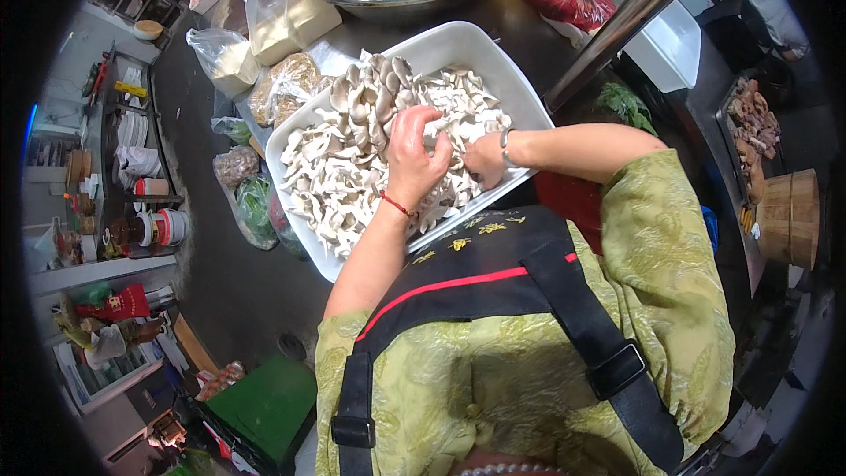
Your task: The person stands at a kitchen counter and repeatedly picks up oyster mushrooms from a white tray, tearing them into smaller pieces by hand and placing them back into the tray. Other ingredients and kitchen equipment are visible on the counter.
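Note:
A white plastic tub (462,36) full of torn oyster mushrooms (337,178) lies in front of me. An unseparated cluster of oyster mushrooms (373,89) rests on the pile towards the far side. My left hand (418,149), with a red cord at the wrist, is over the middle of the pile, thumb and fingers apart, touching the cluster's near edge; whether it grips a piece is unclear. My right hand (488,157), with a silver bangle, reaches down into the mushrooms near the tub's right side. Its fingertips are hidden among them.
Beyond the tub stands a large metal bowl (410,3) of white grains. Bagged tofu blocks (291,30) and bagged greens (254,211) lie left. A metal post (628,26) rises at the right, near a white bin (667,46) and a wooden bucket (786,218). A green board (264,410) is lower left.

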Tool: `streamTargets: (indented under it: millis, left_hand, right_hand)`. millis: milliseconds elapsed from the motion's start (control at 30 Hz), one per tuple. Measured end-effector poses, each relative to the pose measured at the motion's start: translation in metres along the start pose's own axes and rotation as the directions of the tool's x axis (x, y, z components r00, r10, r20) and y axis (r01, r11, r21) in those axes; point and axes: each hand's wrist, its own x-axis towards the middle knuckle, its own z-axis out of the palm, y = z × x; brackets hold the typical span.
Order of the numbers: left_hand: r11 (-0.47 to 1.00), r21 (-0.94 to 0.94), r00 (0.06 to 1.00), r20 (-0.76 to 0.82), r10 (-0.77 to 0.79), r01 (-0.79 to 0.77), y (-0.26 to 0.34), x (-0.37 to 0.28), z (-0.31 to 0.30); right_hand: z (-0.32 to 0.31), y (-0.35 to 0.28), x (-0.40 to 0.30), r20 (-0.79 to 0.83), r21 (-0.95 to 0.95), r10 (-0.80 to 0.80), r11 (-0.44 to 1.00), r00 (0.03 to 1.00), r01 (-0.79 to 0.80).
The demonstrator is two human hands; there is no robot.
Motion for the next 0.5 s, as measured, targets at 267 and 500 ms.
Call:
streamTargets:
  millis: [267,500]
  left_hand:
    - [0.998,-0.039,0.996,-0.061,-0.061,0.058,-0.004,0.001,0.001]
    - [0.786,-0.338,0.856,0.194,-0.480,0.518,0.003,-0.004,0.002]
  right_hand:
    - [0.004,0.043,-0.012,-0.238,0.218,0.131,0.973,0.962,-0.079]
    - [-0.018,0.053,-0.063,-0.193,0.969,0.277,-0.095,0.941,0.227]
